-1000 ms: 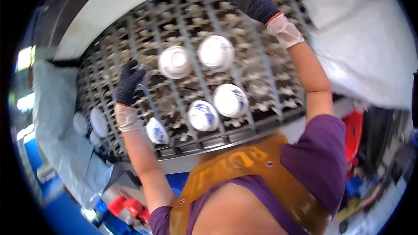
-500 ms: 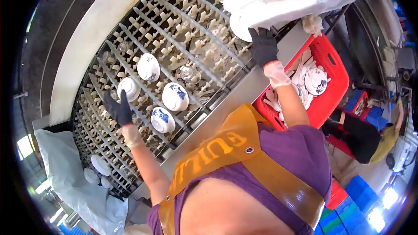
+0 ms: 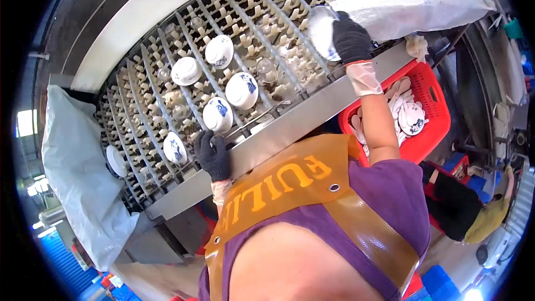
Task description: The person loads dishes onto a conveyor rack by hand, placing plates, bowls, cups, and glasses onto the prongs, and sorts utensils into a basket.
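Observation:
My left hand (image 3: 213,155), in a dark glove, rests at the near edge of the pegged conveyor (image 3: 207,17), its fingers apart and holding nothing. Just above its fingertips sits a white bowl with a blue pattern (image 3: 217,115); whether they touch, I cannot tell. Left of the hand is another patterned bowl (image 3: 175,149). Several more bowls, among them a patterned one (image 3: 242,91) and a plainer one (image 3: 186,71), lie on the pegs. My right hand (image 3: 352,39), also dark-gloved, grips a white dish with blue markings (image 3: 322,32), tilted above the conveyor's right end.
A red basket (image 3: 437,134) holding white spoons and a patterned dish stands to the right, below the metal rail (image 3: 284,125). White plastic sheeting (image 3: 412,0) covers the upper right, grey sheeting (image 3: 72,150) the left end. A person (image 3: 462,203) bends beyond the basket.
My left hand has left the bowl among the pegs and come back to the near edge. My right hand has lifted and tilted the dish. The view has shifted, and a bowl left of my hand now shows.

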`<state>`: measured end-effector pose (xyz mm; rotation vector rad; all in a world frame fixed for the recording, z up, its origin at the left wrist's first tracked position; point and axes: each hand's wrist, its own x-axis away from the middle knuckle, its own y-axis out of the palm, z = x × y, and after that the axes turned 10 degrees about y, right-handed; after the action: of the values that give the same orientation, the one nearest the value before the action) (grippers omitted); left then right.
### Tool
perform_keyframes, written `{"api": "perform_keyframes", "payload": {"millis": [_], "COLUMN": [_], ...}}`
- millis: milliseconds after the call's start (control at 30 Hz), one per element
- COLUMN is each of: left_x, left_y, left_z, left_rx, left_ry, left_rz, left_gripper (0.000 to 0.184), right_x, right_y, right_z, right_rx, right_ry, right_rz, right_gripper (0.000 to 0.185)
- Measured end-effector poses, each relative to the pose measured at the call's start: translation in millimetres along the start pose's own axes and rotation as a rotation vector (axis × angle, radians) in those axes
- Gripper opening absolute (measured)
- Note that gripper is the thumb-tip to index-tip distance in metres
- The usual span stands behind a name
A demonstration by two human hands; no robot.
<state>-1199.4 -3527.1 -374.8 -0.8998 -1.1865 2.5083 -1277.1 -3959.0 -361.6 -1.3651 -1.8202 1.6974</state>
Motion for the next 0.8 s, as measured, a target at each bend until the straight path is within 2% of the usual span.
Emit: {"api": "perform_keyframes", "payload": {"millis": [67, 133, 200, 233, 267, 333, 367, 400, 467, 533, 567, 600, 667, 700, 733, 800], "left_x": [-0.6, 3.5, 6.8, 10.7, 11.5, 18.5, 17.9, 15.7, 10.2, 11.3, 12.5, 10.9, 9.1, 9.1, 10.3, 8.8], "left_y": [2.9, 0.9, 1.0, 1.9, 1.3, -1.7, -1.4, -0.8, -1.0, 5.8, 7.8, 7.5, 11.4, 14.1, 14.3, 14.3], "left_z": [-3.4, 0.2, 1.9, 1.8, 2.1, 3.1, 8.5, 13.4, 17.9, 15.5, 14.6, 16.3, 21.8, 23.4, 23.3, 23.9], "left_rx": [-0.016, -0.004, 0.078, 0.094, 0.100, -0.018, -0.075, -0.073, 0.000, -0.045, -0.054, -0.065, -0.067, -0.064, -0.059, -0.081], "left_ry": [0.100, 0.083, 0.038, -0.001, 0.002, 0.091, 0.124, 0.120, 0.074, 0.113, 0.112, 0.110, 0.053, 0.061, 0.067, 0.081], "left_rz": [-0.011, -0.002, 0.023, 0.056, 0.073, 0.058, 0.082, 0.091, -0.039, -0.029, -0.050, -0.072, -0.098, -0.088, -0.082, -0.137], "left_gripper": [0.026, 0.025, 0.023, 0.020, 0.020, 0.018, 0.018, 0.018, 0.017, 0.016, 0.016, 0.016, 0.015, 0.015, 0.014, 0.014], "right_x": [11.6, 27.2, 36.1, 31.5, 18.6, -10.3, -30.1, -52.1, -78.3, -107.3, -112.6, -108.6, -109.2, -100.6, -103.6, -106.6], "right_y": [8.4, 40.7, 47.8, 34.4, 36.7, 57.2, 78.9, 106.6, 88.2, 146.7, 171.2, 165.7, 178.9, 150.9, 155.1, 147.6], "right_z": [-28.0, -51.2, -74.9, -76.2, -70.9, -43.5, -28.5, -7.2, -4.2, 20.1, 32.2, 30.6, 29.3, 25.7, 31.6, 43.2], "right_rx": [0.087, -0.071, -0.154, -0.334, -0.333, -0.462, -0.410, -0.373, 0.017, 0.174, 0.153, 0.118, 0.097, 0.148, 0.145, 0.123], "right_ry": [-0.145, -0.249, -0.139, -0.161, -0.173, -0.341, -0.258, -0.316, -0.225, -0.099, -0.071, -0.040, -0.025, -0.164, -0.260, -0.332], "right_rz": [-0.183, -0.199, -0.400, -0.344, -0.329, -0.216, -0.154, -0.085, -0.323, -0.520, -0.561, -0.605, -0.581, -0.578, -0.575, -0.557], "right_gripper": [0.020, 0.023, 0.027, 0.031, 0.031, 0.032, 0.029, 0.026, 0.030, 0.036, 0.040, 0.041, 0.042, 0.045, 0.048, 0.053]}}
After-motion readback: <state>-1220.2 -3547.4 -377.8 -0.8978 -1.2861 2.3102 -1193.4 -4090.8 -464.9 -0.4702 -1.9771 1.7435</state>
